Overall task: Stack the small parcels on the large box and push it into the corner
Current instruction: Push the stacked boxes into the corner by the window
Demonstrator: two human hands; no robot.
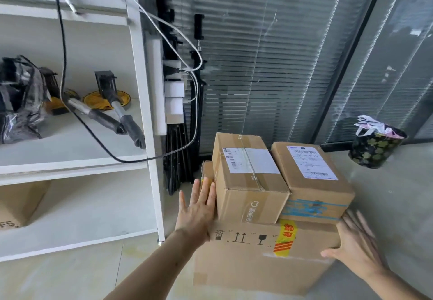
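Left hand (199, 208): open, fingers spread, palm flat against the left side of the stack, touching the near left brown cardboard parcel (248, 177) and the top edge of the large brown cardboard box (257, 257) beneath. Right hand (353, 245): open, motion-blurred, thumb on the box's near right corner; whether the fingers touch the box cannot be told.

Count on the large box: two parcels fully seen, side by side and touching, the second being the right brown parcel with blue tape (314, 182). A third small brown piece (207, 169) shows behind the left hand, mostly hidden.

Writing: each parcel carries one white shipping label, with barcodes, text too small to read. The box front shows two up arrows, a glass symbol and yellow tape with red characters.

The box sits on the pale floor (70, 276), near the white shelf unit (145, 112) and grey blinds (269, 65). A dark floral bag (375, 149) stands to the right.
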